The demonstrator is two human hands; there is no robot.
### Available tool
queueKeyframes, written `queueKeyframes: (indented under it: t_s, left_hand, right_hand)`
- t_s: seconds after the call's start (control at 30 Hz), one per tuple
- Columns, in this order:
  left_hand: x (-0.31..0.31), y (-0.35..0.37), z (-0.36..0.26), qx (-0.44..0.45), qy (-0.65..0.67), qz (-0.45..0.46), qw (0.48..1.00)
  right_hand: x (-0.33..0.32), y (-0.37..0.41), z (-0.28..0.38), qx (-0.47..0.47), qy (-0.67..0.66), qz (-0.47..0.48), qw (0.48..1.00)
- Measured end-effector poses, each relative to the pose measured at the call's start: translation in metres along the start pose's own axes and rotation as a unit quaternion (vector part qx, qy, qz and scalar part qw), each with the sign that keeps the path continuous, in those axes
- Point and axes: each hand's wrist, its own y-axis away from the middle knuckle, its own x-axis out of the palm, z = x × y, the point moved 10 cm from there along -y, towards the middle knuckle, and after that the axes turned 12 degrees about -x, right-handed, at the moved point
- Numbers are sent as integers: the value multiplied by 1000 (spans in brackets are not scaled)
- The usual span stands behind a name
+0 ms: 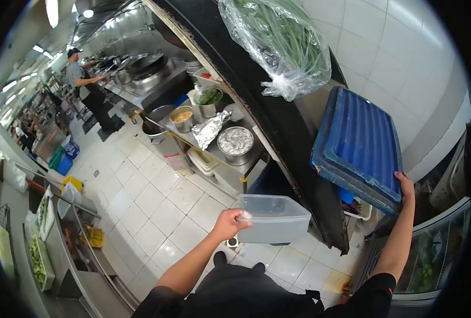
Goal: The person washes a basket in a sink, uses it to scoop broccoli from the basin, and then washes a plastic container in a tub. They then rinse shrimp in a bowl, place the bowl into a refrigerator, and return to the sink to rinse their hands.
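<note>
A ridged blue lid at 1 o'clock partly hides a white tray, its contents indistinct, and obscures part of the right hand, which grips its edge, forearm pointing toward 12. The left hand, forearm angled toward 1 o'clock, pinches a clear plastic container at 12 o'clock.

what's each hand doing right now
Left hand: closed on the rim of the clear plastic container.
Right hand: gripping the edge of the blue ridged lid.
</note>
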Motion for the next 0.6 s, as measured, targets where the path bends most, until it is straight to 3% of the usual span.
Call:
queueKeyframes:
  t_s: [0.03, 0.07, 0.1, 0.13, 0.17, 0.2, 0.23, 0.3, 0.4, 0.47, 0.5, 0.57, 0.6]
  left_hand:
    - [2, 3, 0, -17, 27, 12, 999]
    - [4, 4, -2, -31, 55, 25, 998]
    - [5, 6, -8, -28, 53, 23, 998]
    - [10, 9, -15, -20, 54, 32, 998]
    - [16, 11, -22, -15, 55, 41, 998]
    - [25, 15, -26, -19, 55, 42, 997]
    - [38, 17, -32, -22, 40, 56, 997]
    - [66, 14, -38, -20, 23, 77, 997]
    - [120, 19, -47, 33, -47, 131, 990]
    - [158, 29, -65, 103, -137, 177, 969]
    - [172, 27, -65, 104, -134, 173, 970]
    - [194, 34, -77, 214, -85, 200, 952]
    - [190, 28, -76, 213, -85, 200, 953]
  right_hand:
    - [1, 2, -4, -1, -4, 4, 1000]
    - [-24, 20, 42, -137, 215, -136, 957]
    - [-28, 59, 95, -259, 416, -266, 830]
    - [-17, 74, 96, -281, 258, -193, 904]
    - [4, 99, 103, -293, 91, -111, 945]
    - [48, 145, 120, -260, -67, -5, 963]
    - [96, 194, 137, -246, -99, 117, 957]
    - [166, 267, 137, -342, 149, 295, 880]
    - [202, 322, 70, -382, 281, 354, 806]
    - [184, 327, -5, -107, 309, 431, 841]
    - [165, 332, -27, -90, 280, 401, 868]
    - [125, 348, -61, -38, 235, 340, 910]
    - [103, 353, -60, -5, 222, 308, 925]
